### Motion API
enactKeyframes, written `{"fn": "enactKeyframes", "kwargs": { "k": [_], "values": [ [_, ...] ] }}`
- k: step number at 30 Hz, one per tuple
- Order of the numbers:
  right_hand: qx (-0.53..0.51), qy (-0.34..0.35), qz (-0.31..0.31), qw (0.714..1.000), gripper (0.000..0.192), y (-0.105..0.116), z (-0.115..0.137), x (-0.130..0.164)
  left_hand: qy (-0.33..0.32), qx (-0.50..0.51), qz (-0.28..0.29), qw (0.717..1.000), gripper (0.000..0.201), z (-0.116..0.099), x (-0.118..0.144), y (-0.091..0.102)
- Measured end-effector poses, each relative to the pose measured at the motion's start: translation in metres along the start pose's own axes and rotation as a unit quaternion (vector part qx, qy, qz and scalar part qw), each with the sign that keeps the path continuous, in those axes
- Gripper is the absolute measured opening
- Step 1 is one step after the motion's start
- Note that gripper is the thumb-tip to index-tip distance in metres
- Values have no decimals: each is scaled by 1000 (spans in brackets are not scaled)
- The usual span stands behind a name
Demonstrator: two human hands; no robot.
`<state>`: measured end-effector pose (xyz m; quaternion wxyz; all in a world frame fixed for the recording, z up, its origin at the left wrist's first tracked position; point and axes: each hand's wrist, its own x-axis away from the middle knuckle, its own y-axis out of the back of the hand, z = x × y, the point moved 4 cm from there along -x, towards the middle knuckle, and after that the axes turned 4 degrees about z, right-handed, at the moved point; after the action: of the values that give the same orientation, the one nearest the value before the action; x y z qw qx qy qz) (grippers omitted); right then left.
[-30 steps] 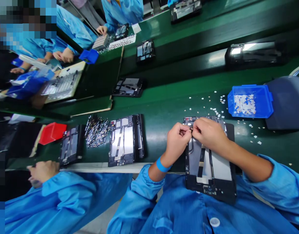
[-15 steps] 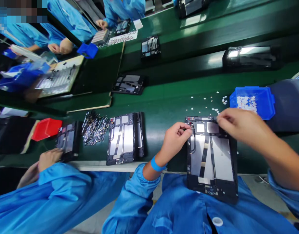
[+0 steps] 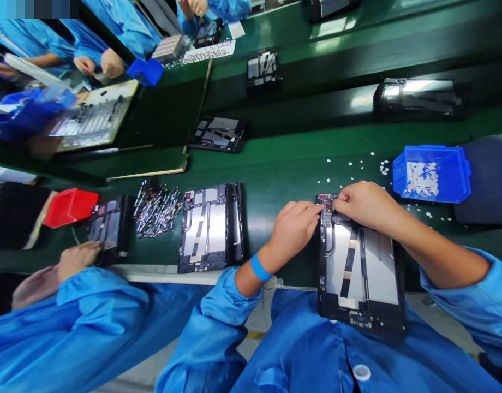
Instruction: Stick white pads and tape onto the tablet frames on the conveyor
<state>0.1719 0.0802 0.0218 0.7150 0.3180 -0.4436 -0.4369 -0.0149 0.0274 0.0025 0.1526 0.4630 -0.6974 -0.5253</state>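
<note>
Open tablet chassis [image 3: 359,273] overhangs the belt edge toward you. Your left hand [image 3: 294,229] and right hand [image 3: 363,204] pinch at its top-left corner; what they grip is hidden. Thin, rigid, fragile board: hold by the frame edges.

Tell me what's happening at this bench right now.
A person in a blue coat works on an open tablet chassis lying at the edge of a green belt. Both the left hand and the right hand pinch at its top left corner; what they grip is too small to tell. A blue bin of small white parts sits to the right. A second chassis lies to the left, where a co-worker's hand touches another.
</note>
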Motion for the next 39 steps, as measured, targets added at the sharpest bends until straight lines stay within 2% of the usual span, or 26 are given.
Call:
{"fn": "enactKeyframes", "kwargs": {
  "k": [5,12,16,21,24,26,29,31,35,37,39],
  "values": [
    [19,-16,30,999,26,2,3,-3,-11,-55,39,998,33,-2,-5,-2],
    [39,-3,50,998,26,3,4,-6,-28,-148,101,983,34,-2,-10,-4],
    [39,23,45,998,27,2,1,-8,-26,-160,144,976,35,-1,-14,-2],
    [43,81,6,996,28,-5,-6,-1,-44,-178,164,969,37,1,-17,1],
    [25,136,-64,988,26,-13,-15,13,-76,-202,160,963,38,-5,-16,5],
    [42,194,-113,973,30,-20,-21,25,-89,-210,168,959,40,-8,-15,7],
    [115,292,-139,939,39,-32,-26,40,-80,-181,192,961,44,-5,-14,8],
    [156,328,-137,922,43,-35,-25,44,-62,-112,199,971,47,2,-14,8],
    [196,331,-121,915,43,-29,-18,43,-16,43,148,988,48,19,-15,12],
    [206,325,-111,917,42,-26,-16,42,5,48,116,992,46,22,-15,15],
    [203,323,-101,919,42,-25,-18,40,5,12,114,993,44,19,-14,16]
  ]
}}
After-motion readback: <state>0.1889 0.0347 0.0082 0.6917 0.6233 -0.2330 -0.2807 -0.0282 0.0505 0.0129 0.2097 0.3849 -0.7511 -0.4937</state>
